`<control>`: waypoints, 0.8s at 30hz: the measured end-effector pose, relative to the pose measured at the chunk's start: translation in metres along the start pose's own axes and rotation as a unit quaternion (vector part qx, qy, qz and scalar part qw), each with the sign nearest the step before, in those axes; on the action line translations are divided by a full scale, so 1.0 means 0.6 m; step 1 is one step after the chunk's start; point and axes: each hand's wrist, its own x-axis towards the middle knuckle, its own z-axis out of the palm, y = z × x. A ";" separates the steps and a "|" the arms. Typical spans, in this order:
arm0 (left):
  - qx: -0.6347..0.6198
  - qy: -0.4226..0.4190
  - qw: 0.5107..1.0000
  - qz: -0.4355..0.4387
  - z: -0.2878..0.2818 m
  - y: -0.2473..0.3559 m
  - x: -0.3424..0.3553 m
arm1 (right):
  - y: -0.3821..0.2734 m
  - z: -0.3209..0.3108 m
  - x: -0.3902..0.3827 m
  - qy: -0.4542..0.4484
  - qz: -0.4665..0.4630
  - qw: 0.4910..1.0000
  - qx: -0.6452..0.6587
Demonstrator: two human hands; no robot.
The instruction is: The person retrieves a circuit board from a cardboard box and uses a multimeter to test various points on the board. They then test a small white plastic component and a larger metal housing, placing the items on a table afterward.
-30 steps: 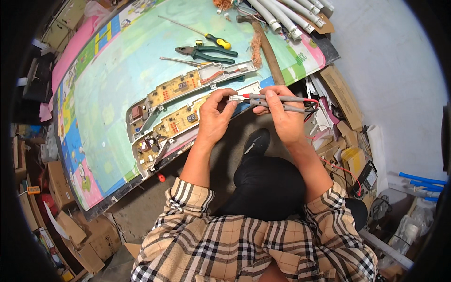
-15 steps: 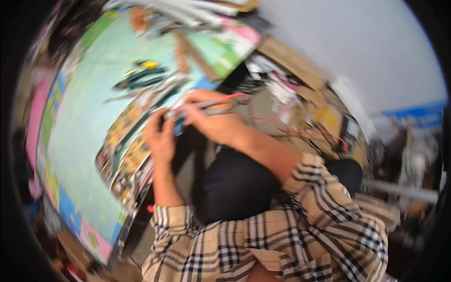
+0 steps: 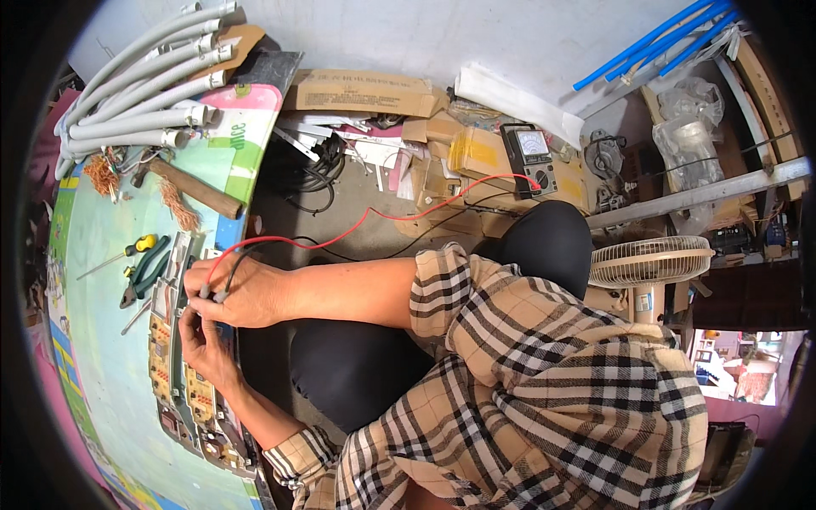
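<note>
My right hand grips a pair of test probes with grey handles, one on a red lead and one on a black lead. The leads run back to an analog multimeter with a white dial. Just below, my left hand has its thumb and fingers pinched together by the probe ends. Whatever lies between those fingers is too small and covered to name. Both hands are over the table edge, at the upper part of long circuit boards crowded with components.
Left of the boards lie green-handled pliers and a yellow-and-black screwdriver. Grey hoses and a wooden stick occupy the table's far end. Cardboard boxes line the wall. A fan stands to the right.
My view has swung right, so the multimeter and fan now show and the table sits further left. Both hands remain together, the probes still in my right hand.
</note>
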 end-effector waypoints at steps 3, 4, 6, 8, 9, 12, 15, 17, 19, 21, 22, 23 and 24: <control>-0.007 -0.002 1.000 0.004 -0.002 -0.005 0.000 | 0.002 0.001 -0.004 -0.014 -0.029 0.999 0.003; -0.009 -0.010 1.000 0.000 -0.003 -0.010 0.001 | 0.004 0.002 -0.005 -0.002 -0.024 1.000 -0.002; -0.011 -0.024 1.000 -0.007 -0.008 -0.017 0.003 | 0.007 0.004 -0.006 0.019 -0.016 1.000 -0.008; -0.020 -0.027 0.999 -0.008 -0.011 -0.020 0.004 | 0.008 0.006 -0.007 0.030 -0.016 0.999 0.012; -0.022 -0.026 0.999 -0.006 -0.013 -0.021 0.004 | 0.008 0.007 -0.006 0.027 -0.015 0.999 0.010; -0.012 -0.025 1.000 -0.003 -0.016 -0.023 0.005 | 0.006 0.004 -0.009 0.014 -0.017 1.000 0.009; -0.030 -0.016 0.999 -0.011 -0.015 -0.020 0.003 | 0.002 0.001 -0.012 -0.010 -0.020 1.000 0.017; -0.025 -0.015 1.000 0.003 -0.009 -0.017 0.004 | 0.005 -0.001 -0.014 -0.002 -0.033 0.999 -0.003; -0.057 -0.022 0.998 -0.007 -0.004 -0.016 0.006 | 0.000 -0.007 -0.016 -0.007 -0.028 1.000 -0.009; -0.084 -0.024 0.996 -0.013 -0.002 -0.017 0.005 | -0.002 -0.006 -0.017 -0.009 -0.042 0.999 -0.020; -0.086 -0.022 0.996 -0.009 -0.004 -0.023 0.005 | -0.003 -0.005 -0.017 -0.008 -0.051 0.998 -0.024; -0.089 -0.019 0.996 -0.005 -0.006 -0.029 0.005 | -0.003 -0.004 -0.017 -0.015 -0.054 0.998 -0.033; -0.091 -0.016 0.996 -0.001 -0.009 -0.032 0.006 | -0.004 -0.004 -0.015 -0.022 -0.058 0.997 -0.042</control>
